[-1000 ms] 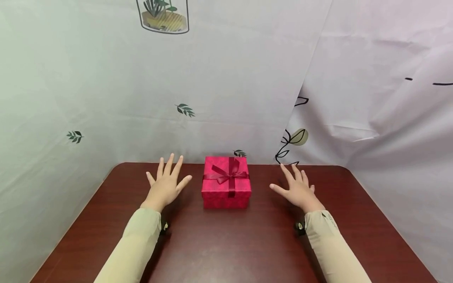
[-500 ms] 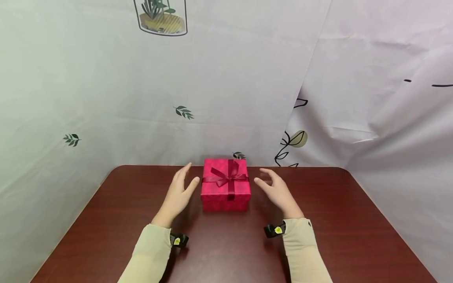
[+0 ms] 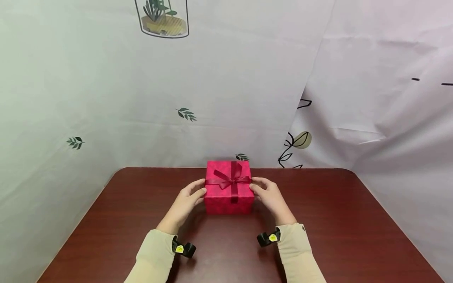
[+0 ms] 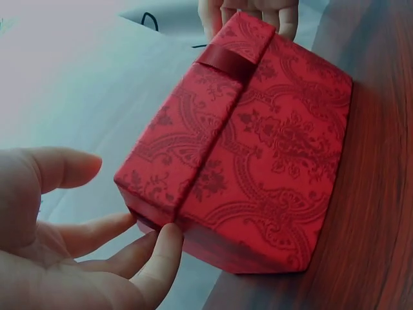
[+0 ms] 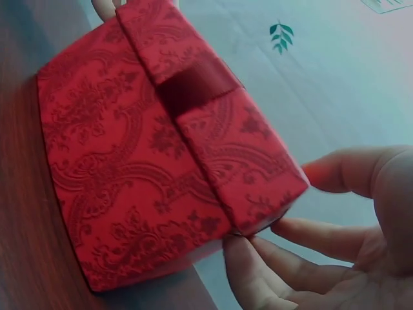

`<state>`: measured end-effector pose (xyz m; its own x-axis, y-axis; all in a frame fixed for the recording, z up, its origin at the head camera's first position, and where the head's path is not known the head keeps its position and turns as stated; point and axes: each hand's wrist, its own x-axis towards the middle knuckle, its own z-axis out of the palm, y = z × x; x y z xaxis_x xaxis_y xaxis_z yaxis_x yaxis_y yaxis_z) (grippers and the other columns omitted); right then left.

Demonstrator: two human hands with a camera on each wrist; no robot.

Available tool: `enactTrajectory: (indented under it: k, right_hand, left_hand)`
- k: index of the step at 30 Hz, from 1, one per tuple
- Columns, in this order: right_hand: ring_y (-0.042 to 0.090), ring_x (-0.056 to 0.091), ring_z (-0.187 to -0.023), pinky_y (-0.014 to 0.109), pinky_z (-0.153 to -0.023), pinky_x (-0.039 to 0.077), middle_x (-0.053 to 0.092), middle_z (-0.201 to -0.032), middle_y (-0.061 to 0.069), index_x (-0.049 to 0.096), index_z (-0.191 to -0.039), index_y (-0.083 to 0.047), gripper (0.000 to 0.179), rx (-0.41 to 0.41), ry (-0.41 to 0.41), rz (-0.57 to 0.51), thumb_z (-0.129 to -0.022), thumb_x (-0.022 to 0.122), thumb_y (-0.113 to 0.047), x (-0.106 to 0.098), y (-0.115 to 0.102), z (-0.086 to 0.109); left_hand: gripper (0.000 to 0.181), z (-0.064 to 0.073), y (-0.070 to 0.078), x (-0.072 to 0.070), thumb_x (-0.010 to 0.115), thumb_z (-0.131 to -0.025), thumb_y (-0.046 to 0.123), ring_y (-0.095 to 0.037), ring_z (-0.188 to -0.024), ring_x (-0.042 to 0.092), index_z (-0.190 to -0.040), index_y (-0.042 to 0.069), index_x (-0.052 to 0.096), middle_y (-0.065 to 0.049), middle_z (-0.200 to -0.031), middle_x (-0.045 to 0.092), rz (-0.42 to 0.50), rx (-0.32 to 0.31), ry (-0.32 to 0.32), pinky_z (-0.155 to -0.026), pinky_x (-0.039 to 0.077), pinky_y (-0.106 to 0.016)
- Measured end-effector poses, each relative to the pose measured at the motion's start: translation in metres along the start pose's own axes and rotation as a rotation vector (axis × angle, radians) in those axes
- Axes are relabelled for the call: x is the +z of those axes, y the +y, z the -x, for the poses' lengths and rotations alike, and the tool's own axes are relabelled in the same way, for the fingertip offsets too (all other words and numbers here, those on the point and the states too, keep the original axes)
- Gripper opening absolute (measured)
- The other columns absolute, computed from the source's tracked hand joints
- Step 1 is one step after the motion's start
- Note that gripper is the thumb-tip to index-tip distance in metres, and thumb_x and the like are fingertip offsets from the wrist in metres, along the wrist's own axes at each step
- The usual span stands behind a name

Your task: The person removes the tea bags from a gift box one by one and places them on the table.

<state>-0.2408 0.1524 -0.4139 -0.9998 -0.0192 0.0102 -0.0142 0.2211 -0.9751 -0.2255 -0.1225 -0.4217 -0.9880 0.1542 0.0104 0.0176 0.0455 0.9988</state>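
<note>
A red patterned gift box (image 3: 228, 206) stands on the table, its lid (image 3: 219, 190) on and a dark red ribbon bow (image 3: 231, 181) on top. At the box's left side is my left hand (image 3: 182, 204), its fingertips touching the lid's side. In the left wrist view, the left thumb (image 4: 68, 168) is apart from the box. My right hand (image 3: 274, 198) is at the opposite side, thumb by the lid's corner and fingertips against its side in the right wrist view. Fingers of both hands are slightly bent. The far side of the box is hidden.
The dark red-brown wooden table (image 3: 318, 220) has rounded far corners. A white cloth (image 3: 226, 78) printed with leaves hangs behind it and along the sides. Each wrist wears a small black camera, the left camera (image 3: 184, 248) and the right camera (image 3: 267, 238).
Both hands have moved inward from either side, from spread fingers apart from the gift box to fingertips at its lid. The box stays on the table.
</note>
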Motion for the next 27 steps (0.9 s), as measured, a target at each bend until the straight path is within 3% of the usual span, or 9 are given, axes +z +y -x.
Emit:
enactTrajectory:
  k: [9,27]
  right_hand:
    - [0.020,0.070,-0.095,0.040,-0.089,0.058,0.067,-0.122,0.024,0.062,-0.133,0.005,0.039,0.025,0.049,-0.026,-0.097,0.064,-0.010,0.0057,-0.0024,-0.0012]
    - [0.017,0.069,-0.095,0.035,-0.091,0.057,0.064,-0.128,0.024,0.062,-0.134,0.004,0.039,0.007,0.073,-0.067,-0.097,0.064,-0.010,0.0052,-0.0065,-0.0005]
  left_hand:
    - [0.051,-0.0032,-0.0028,-0.0013,0.055,-0.101,0.002,-0.025,-0.126,0.056,-0.150,-0.004,0.042,-0.024,-0.151,0.045,0.081,-0.011,0.004,-0.106,0.048,-0.036]
    - [0.051,-0.0001,0.0027,0.0025,0.055,-0.103,0.003,-0.030,-0.137,0.047,-0.151,-0.004,0.041,-0.021,-0.156,0.040,0.140,0.007,0.016,-0.111,0.042,-0.036]
